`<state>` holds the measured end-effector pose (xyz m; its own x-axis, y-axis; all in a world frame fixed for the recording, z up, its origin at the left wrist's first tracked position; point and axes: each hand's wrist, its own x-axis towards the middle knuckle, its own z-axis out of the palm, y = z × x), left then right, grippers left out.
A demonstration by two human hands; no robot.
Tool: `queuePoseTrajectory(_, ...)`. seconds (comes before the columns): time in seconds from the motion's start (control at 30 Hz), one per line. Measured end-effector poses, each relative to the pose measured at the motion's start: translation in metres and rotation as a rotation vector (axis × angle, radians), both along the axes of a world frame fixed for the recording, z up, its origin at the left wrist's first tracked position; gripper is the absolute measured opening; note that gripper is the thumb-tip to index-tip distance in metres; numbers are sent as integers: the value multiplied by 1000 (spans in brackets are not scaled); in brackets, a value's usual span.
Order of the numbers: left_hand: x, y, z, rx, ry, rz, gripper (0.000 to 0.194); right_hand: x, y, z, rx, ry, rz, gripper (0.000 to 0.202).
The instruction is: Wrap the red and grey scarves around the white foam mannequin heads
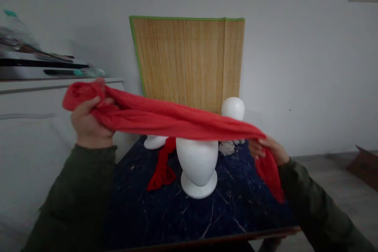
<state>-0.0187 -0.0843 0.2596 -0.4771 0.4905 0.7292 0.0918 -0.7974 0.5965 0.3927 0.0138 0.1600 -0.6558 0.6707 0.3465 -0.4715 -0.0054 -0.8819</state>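
Note:
A light red scarf (177,120) is stretched sideways in the air between my two hands. My left hand (91,120) is closed round its bunched end, raised at the left. On the right, lower down, my right hand (267,149) grips the cloth, and a loose tail hangs below it. Behind the scarf a white foam head (197,161) stands upright on the table; its upper part is hidden by the cloth. Whether the scarf touches the head I cannot tell. A darker red cloth (162,167) lies on the table left of the head.
The dark blue marbled table (165,220) stands against the wall. Another white foam head (233,108) is at the back right, near greyish crumpled cloth (226,148). A white base (155,141) shows at the back left. Left is a white cabinet (29,126); a bamboo mat (189,63) hangs behind.

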Motion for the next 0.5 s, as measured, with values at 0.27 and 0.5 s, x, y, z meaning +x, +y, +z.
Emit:
queuePoseTrajectory(0.27,-6,113,-26,-173,5,313,14,-108,117,52,-102,-160,-580,9)
queuePoseTrajectory(0.5,17,73,-137,-338,-40,167,18,-96,98,-59,-193,-361,-566,12)
